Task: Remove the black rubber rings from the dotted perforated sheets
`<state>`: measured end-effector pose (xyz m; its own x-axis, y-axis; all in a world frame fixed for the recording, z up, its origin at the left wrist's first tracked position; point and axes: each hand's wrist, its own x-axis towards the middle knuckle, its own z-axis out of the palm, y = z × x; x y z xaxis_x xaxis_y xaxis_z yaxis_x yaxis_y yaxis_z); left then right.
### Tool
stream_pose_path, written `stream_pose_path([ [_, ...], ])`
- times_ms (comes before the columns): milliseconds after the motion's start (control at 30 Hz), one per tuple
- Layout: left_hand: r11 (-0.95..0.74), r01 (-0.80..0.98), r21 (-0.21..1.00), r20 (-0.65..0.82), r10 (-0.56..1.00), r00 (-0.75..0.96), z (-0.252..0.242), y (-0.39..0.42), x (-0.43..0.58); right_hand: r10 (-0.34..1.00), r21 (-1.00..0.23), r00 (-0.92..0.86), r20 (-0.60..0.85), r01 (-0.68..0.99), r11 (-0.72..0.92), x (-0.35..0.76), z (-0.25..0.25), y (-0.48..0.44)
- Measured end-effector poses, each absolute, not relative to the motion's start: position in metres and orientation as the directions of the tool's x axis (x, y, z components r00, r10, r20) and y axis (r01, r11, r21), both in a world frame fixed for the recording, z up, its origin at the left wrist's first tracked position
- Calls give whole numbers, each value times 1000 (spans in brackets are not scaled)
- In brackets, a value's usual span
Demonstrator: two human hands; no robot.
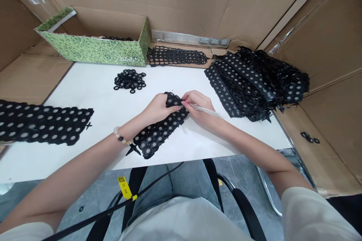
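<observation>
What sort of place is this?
Probably a small workshop: a white table walled with cardboard, a heap of loose black rings, and a big pile of dotted black sheets.

Pretty sure this is a small workshop, more of a hand-work station really. White table [183, 145] boxed in by cardboard walls [192, 0], big pile of dotted black sheets [232, 79] on the right, heap of loose black rings [130, 80] toward the far left, plus one more sheet [154, 143] being worked by hand on the near side.
</observation>
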<state>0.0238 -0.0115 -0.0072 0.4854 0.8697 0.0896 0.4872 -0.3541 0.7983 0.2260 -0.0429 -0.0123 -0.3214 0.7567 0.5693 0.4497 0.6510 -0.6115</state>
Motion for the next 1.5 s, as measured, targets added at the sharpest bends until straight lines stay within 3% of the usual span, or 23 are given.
stream_pose_path([
  [133, -341, 473, 812, 82, 870, 486, -4, -8, 22, 763, -639, -288, 579, 421, 644, 227, -10, -43],
  [400, -113, 354, 928, -46, 911, 411, -8, 2, 14, 872, -822, -169, 460, 291, 490, 236, -4, -39],
  [567, -204, 389, 898, 1, 886, 463, -7, -3, 18, 871, -849, -116, 477, 198, 490, 244, 0, -33],
  [767, -320, 387, 864, 58, 829, 557, -2, -8, 23, 904, -902, -211, 373, 144, 406, 237, -2, -33],
  [1033, -271, 387, 881, 47, 865, 500, -10, -3, 21, 892, -872, -215, 397, 214, 440, 239, -7, -33],
  [1200, -274, 427, 861, 71, 898, 433, -12, -9, 25, 841, -777, -235, 488, 322, 541, 235, -10, -34],
  [1500, -328, 415, 848, 109, 876, 470, -10, -11, 25, 822, -716, -243, 515, 405, 568, 230, -14, -34],
])
